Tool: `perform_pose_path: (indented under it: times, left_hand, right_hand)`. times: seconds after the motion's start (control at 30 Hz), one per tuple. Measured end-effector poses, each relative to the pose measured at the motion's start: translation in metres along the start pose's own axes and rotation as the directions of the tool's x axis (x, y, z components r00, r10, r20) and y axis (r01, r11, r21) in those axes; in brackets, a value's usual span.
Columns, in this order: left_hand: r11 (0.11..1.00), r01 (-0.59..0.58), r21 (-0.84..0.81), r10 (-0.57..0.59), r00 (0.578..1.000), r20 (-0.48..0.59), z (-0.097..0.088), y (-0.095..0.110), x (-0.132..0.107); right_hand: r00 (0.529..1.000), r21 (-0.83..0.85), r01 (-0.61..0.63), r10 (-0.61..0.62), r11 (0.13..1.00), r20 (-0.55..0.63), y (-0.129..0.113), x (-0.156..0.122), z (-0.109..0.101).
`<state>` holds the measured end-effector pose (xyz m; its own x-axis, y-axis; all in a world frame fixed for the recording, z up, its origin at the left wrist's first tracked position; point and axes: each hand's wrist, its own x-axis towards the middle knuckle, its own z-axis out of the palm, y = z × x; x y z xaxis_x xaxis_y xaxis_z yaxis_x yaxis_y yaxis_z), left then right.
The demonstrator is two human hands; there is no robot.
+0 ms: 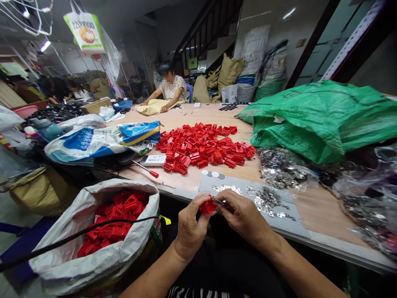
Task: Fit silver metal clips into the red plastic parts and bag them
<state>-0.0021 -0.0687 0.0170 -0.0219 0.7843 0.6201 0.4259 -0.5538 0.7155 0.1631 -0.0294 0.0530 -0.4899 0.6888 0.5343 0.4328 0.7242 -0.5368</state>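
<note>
My left hand (192,225) pinches a red plastic part (207,207) in front of the table's near edge. Close against it, my right hand (242,213) grips a thin dark metal piece (218,201) whose tip meets the red part. Whether that piece is a tool or a fitting I cannot tell. Just beyond my hands, small silvery metal pieces (269,200) lie scattered on a grey sheet (285,225). Farther back spreads a heap of red plastic parts (204,145), shaped like small open boxes.
An open white sack (52,252) of red parts stands at my left, a black cable (93,227) crossing it. A red-handled screwdriver (151,172) lies by the heap. Green sacking (310,120) and bagged metal pieces (279,165) occupy the right. A person (173,89) sits across the table.
</note>
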Motion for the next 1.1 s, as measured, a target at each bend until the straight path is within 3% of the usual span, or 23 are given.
perform_pose_path:
  times: [0.3,0.5,0.83,1.1]
  left_hand:
    - [1.000,0.016,-0.001,-0.016,1.000,-0.010,0.000,0.003,0.000]
    - [1.000,-0.009,-0.017,0.009,1.000,-0.006,0.000,0.003,-0.004]
    - [1.000,-0.009,-0.027,0.009,1.000,-0.009,-0.002,0.005,0.000]
    - [0.998,-0.042,-0.047,0.046,0.995,0.090,-0.001,0.005,-0.005]
  right_hand:
    - [0.999,0.000,-0.006,0.006,1.000,-0.042,-0.003,-0.007,0.003]
    - [0.989,0.150,-0.148,0.148,0.978,0.014,-0.009,-0.008,0.000]
    - [0.900,0.380,-0.427,0.427,0.821,0.090,0.008,-0.014,-0.002]
    - [0.863,0.564,-0.500,0.435,0.657,0.258,0.013,-0.019,0.007]
